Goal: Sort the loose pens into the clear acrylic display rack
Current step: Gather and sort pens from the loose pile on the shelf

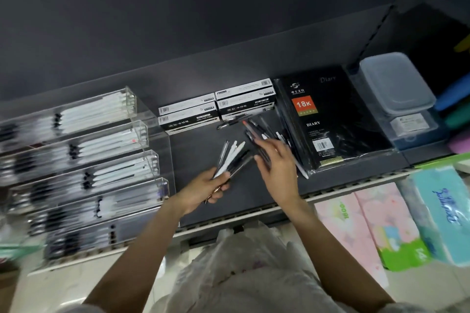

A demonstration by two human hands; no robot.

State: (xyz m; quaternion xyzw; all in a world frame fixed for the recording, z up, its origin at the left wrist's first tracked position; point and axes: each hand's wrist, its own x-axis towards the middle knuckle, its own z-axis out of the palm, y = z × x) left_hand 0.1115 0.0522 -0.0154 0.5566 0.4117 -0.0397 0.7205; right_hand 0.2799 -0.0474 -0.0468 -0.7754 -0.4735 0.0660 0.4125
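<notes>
Plastic pens (256, 129) lie loose on the dark shelf (198, 142) beside the acrylic rack (142, 134): light, stiff, likely slick. The left hand (201, 185) grips a fanned bundle (232, 157) mid-barrel; the right hand (277, 162) reaches with fingers spread over the pile.

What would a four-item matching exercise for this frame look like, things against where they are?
Things:
1. bundle of pens
2. acrylic rack
3. diary
4. pen boxes

Places:
A. right part of the shelf
B. back of the shelf, middle
C. in the left hand
D. left end of the shelf

Pairs: 1-C, 2-D, 3-A, 4-B
</notes>
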